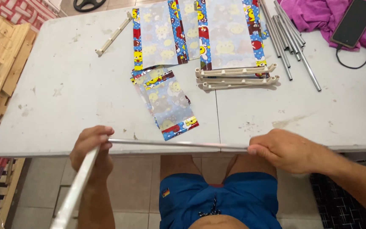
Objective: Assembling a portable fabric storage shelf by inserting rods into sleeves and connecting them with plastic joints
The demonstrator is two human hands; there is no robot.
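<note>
**Two hands, two metal rods at the near counter edge**

Left hand (92, 148) closed around the joint of two thin metal pieces: fingers (102, 131) curled over the left end of a horizontal rod (178, 144), and through the same fist a second, flatter metal bar (75, 191) running down and toward the camera, past the forearm. Right hand (282, 150) gripping the rod's right end — fingers (257, 149) wrapped shut, the tip of the rod hidden inside the fist. Rod stretched level between the two hands, just along the near edge of the white counter (64, 93), hovering over or resting on that edge; cannot tell which.

Beyond the rod, near the middle of the counter: a small folded piece of cartoon-print fabric (168, 104), tilted, one corner close to the near edge. Behind it, toward the far edge, larger panels of the same print (191, 32) laid flat. Just right of the middle, a stack of cream plastic rails (236, 76), and a single rail (113, 36) lying apart toward the far left. Bundle of grey metal tubes (286, 36) angled at the far right — well apart from both hands. At the far right corner, a purple cloth (318, 15) with a dark phone (354, 21) on top.
</note>
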